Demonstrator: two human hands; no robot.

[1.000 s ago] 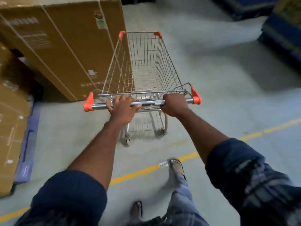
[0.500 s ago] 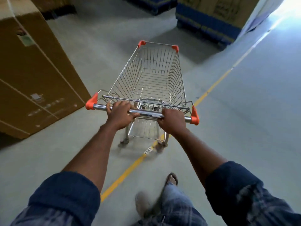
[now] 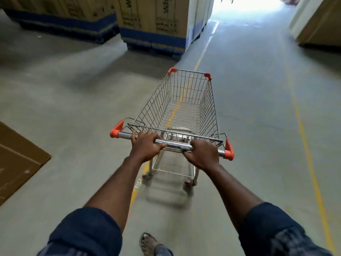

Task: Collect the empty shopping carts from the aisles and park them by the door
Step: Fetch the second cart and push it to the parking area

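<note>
Head view: one cart (image 3: 155, 108), left hand (image 3: 145, 147), right hand (image 3: 203, 154) on handle (image 3: 176, 144)

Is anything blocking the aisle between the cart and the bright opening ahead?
Nothing visible does. The floor ahead of the cart is bare up to the opening; the stacked boxes stand to the left.

Head-worn wide view looks down and forward over the cart (image 3: 184, 108).

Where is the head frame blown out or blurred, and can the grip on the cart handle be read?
Head view: the bright opening at the aisle's end is blown out white; the wheels of the shopping cart and the floor beneath smear with motion blur; left hand and right hand read clearly, both gripping the handle.
</note>
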